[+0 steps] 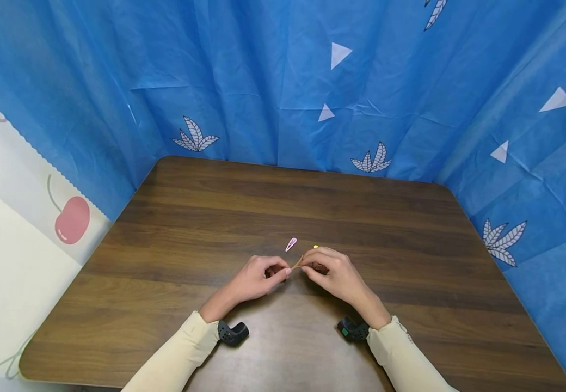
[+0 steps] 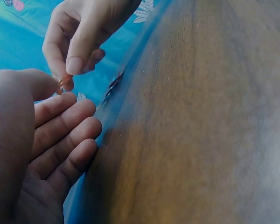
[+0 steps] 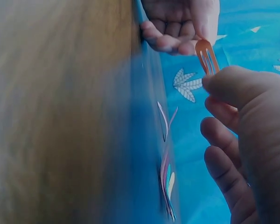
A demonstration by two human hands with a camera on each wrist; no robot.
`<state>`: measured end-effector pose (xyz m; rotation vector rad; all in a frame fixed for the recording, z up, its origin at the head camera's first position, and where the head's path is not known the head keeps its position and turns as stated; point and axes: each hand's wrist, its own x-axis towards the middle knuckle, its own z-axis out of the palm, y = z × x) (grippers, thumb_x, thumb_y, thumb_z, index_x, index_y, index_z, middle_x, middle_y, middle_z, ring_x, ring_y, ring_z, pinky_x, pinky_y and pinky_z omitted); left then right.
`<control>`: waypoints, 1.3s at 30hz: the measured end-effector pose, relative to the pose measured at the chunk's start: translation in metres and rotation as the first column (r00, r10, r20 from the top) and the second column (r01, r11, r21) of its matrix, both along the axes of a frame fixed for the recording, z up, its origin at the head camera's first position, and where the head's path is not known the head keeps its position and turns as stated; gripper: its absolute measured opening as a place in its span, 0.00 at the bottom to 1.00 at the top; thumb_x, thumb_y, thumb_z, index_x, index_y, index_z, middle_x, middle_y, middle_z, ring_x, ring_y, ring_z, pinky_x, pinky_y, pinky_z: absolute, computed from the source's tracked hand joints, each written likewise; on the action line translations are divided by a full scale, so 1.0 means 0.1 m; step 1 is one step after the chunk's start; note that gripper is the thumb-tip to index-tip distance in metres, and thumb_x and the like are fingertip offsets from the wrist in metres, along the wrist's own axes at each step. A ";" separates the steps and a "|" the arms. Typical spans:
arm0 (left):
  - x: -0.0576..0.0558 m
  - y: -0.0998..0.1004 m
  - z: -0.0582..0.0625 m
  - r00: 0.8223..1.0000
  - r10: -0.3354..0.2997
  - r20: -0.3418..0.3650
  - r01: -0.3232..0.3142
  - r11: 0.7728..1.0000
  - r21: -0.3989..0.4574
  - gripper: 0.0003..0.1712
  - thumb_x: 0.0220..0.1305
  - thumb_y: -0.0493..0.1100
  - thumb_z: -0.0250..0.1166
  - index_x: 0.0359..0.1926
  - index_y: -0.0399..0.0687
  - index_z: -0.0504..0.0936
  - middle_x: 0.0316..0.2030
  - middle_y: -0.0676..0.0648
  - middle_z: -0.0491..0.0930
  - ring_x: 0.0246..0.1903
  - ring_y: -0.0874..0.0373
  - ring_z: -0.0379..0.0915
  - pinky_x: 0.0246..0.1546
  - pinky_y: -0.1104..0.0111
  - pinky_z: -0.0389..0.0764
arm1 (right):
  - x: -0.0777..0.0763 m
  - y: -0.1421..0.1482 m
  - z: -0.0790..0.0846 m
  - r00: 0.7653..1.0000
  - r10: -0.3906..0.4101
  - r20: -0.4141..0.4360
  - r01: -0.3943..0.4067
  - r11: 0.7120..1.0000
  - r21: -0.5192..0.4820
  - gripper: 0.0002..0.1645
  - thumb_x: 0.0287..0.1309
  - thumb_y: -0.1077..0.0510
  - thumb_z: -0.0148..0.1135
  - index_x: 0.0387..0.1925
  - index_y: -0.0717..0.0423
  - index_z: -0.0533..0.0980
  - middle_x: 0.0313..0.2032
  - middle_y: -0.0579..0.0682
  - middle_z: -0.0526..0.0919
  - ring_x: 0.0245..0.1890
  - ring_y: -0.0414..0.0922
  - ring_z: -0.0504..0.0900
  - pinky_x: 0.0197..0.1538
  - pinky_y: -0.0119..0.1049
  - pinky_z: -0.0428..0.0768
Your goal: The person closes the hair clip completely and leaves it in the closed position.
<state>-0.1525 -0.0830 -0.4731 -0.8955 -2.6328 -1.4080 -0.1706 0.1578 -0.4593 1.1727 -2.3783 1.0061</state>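
Between my two hands is an orange snap hair clip (image 3: 202, 46), its slotted body plainest in the right wrist view. My left hand (image 1: 258, 279) pinches one end with thumb and forefinger, the other fingers loosely bent in the left wrist view. At the opposite end, my right hand (image 1: 334, 272) pinches the clip between thumb and fingertips. The clip looks bent apart in the head view, though the fingers hide both its ends. A pink hair clip (image 1: 290, 244) lies on the table just beyond the hands. Something yellow (image 1: 315, 246) peeks out behind the right hand.
Several more clips (image 3: 166, 186), pink, blue and yellow among them, lie on the table in the right wrist view. The brown wooden table (image 1: 175, 218) is backed by a blue curtain (image 1: 263, 81). A pale patterned cloth (image 1: 13, 218) hangs at the left.
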 end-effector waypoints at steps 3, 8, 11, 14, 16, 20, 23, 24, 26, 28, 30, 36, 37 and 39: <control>0.00 0.00 -0.01 1.000 -0.005 0.003 0.005 1.000 0.004 0.09 0.67 0.49 0.61 0.37 0.52 0.85 0.25 0.62 0.80 0.25 0.70 0.74 0.28 0.74 0.77 | 0.01 0.02 0.00 0.998 -0.050 0.039 0.049 0.999 0.017 0.10 0.58 0.52 0.67 0.42 0.43 0.81 0.36 0.36 0.81 0.29 0.32 0.76 0.32 0.27 0.78; 0.00 0.01 -0.01 1.000 -0.009 0.004 0.009 1.000 0.008 0.08 0.66 0.49 0.62 0.36 0.52 0.85 0.25 0.62 0.80 0.24 0.70 0.74 0.28 0.74 0.77 | 0.02 0.02 0.02 0.985 -0.102 0.136 0.097 0.994 0.044 0.16 0.60 0.47 0.65 0.47 0.48 0.80 0.33 0.33 0.81 0.27 0.30 0.76 0.30 0.27 0.77; 0.01 0.00 0.00 1.000 -0.017 -0.001 0.017 1.000 0.010 0.08 0.66 0.48 0.62 0.36 0.52 0.85 0.25 0.60 0.81 0.25 0.70 0.74 0.28 0.75 0.77 | 0.03 0.01 0.02 0.979 -0.106 0.174 0.100 0.994 0.042 0.16 0.60 0.48 0.64 0.47 0.50 0.81 0.32 0.34 0.82 0.26 0.30 0.76 0.29 0.27 0.77; 0.01 0.00 -0.01 0.999 -0.029 -0.019 0.030 0.999 0.017 0.07 0.66 0.46 0.62 0.36 0.51 0.84 0.26 0.56 0.82 0.25 0.70 0.74 0.28 0.74 0.77 | 0.04 0.00 0.01 0.977 -0.087 0.196 0.083 0.996 0.032 0.12 0.60 0.50 0.65 0.43 0.49 0.82 0.31 0.34 0.82 0.25 0.30 0.76 0.29 0.27 0.78; 0.01 0.00 0.00 0.999 -0.033 -0.036 0.034 0.999 0.019 0.07 0.66 0.45 0.62 0.36 0.49 0.84 0.26 0.55 0.83 0.26 0.70 0.74 0.29 0.74 0.77 | 0.04 0.00 0.00 0.977 -0.064 0.202 0.059 0.998 0.027 0.09 0.60 0.51 0.65 0.40 0.49 0.83 0.31 0.34 0.82 0.25 0.30 0.76 0.30 0.27 0.78; 0.01 0.00 0.00 0.997 -0.036 -0.066 0.037 0.999 0.019 0.06 0.66 0.43 0.63 0.36 0.47 0.84 0.26 0.54 0.83 0.26 0.70 0.74 0.29 0.74 0.77 | 0.03 -0.02 -0.01 0.979 -0.035 0.200 0.029 0.999 0.033 0.08 0.60 0.51 0.65 0.38 0.49 0.83 0.30 0.34 0.82 0.26 0.29 0.77 0.31 0.27 0.78; 0.01 0.00 0.01 0.997 -0.035 -0.069 0.036 0.999 0.015 0.07 0.66 0.44 0.62 0.36 0.48 0.84 0.27 0.54 0.83 0.26 0.70 0.74 0.29 0.75 0.77 | 0.03 -0.01 -0.01 0.983 -0.035 0.178 0.026 0.998 0.056 0.07 0.60 0.52 0.65 0.38 0.48 0.83 0.30 0.34 0.82 0.26 0.29 0.75 0.30 0.26 0.77; 0.01 0.00 0.01 0.997 -0.035 -0.066 0.036 0.999 0.013 0.07 0.66 0.44 0.62 0.36 0.48 0.84 0.27 0.54 0.84 0.26 0.70 0.74 0.29 0.75 0.77 | 0.03 -0.01 -0.02 0.986 -0.032 0.165 0.021 0.997 0.068 0.07 0.60 0.53 0.65 0.39 0.48 0.83 0.31 0.34 0.82 0.26 0.29 0.75 0.29 0.25 0.76; 0.01 0.00 0.01 0.998 -0.032 -0.058 0.033 0.999 0.005 0.07 0.66 0.45 0.62 0.35 0.49 0.84 0.27 0.54 0.83 0.26 0.70 0.74 0.29 0.75 0.76 | 0.03 0.00 -0.02 0.990 -0.019 0.137 0.005 0.995 0.098 0.07 0.60 0.55 0.65 0.41 0.48 0.82 0.33 0.35 0.83 0.26 0.30 0.74 0.29 0.25 0.75; 0.02 0.01 0.02 0.999 -0.028 -0.045 0.028 1.000 -0.003 0.07 0.66 0.45 0.62 0.35 0.49 0.84 0.27 0.54 0.84 0.26 0.70 0.74 0.29 0.75 0.76 | 0.03 0.01 -0.02 0.993 0.003 0.116 -0.018 0.991 0.130 0.10 0.59 0.58 0.65 0.43 0.47 0.82 0.37 0.36 0.83 0.28 0.31 0.74 0.31 0.26 0.75; 0.02 0.01 0.03 0.999 -0.025 -0.035 0.024 1.000 -0.010 0.07 0.66 0.45 0.62 0.36 0.49 0.84 0.27 0.54 0.84 0.26 0.70 0.74 0.30 0.76 0.76 | 0.03 0.02 -0.02 0.994 0.029 0.102 -0.044 0.987 0.154 0.13 0.58 0.61 0.65 0.45 0.47 0.81 0.41 0.37 0.83 0.30 0.33 0.75 0.33 0.26 0.75; 0.02 0.02 0.04 0.999 -0.023 -0.028 0.023 1.000 -0.017 0.07 0.66 0.45 0.62 0.36 0.50 0.85 0.27 0.55 0.84 0.26 0.70 0.74 0.30 0.75 0.77 | 0.03 0.02 -0.03 0.991 0.087 0.101 -0.105 0.976 0.193 0.14 0.59 0.59 0.65 0.48 0.47 0.81 0.46 0.37 0.82 0.39 0.33 0.78 0.40 0.28 0.78; 0.02 0.02 0.04 0.999 -0.022 -0.026 0.022 1.000 -0.018 0.07 0.66 0.45 0.62 0.36 0.50 0.85 0.27 0.56 0.83 0.26 0.70 0.74 0.30 0.75 0.77 | 0.03 0.02 -0.03 0.991 0.093 0.098 -0.111 0.974 0.195 0.14 0.59 0.59 0.65 0.47 0.47 0.81 0.46 0.37 0.82 0.41 0.33 0.78 0.42 0.28 0.78; 0.01 0.02 0.03 0.999 -0.022 -0.024 0.021 1.000 -0.019 0.06 0.66 0.46 0.62 0.36 0.51 0.85 0.26 0.58 0.82 0.26 0.71 0.74 0.29 0.75 0.77 | 0.02 0.02 -0.04 0.991 0.104 0.087 -0.119 0.973 0.200 0.14 0.59 0.59 0.66 0.47 0.46 0.81 0.46 0.37 0.82 0.45 0.33 0.78 0.45 0.30 0.79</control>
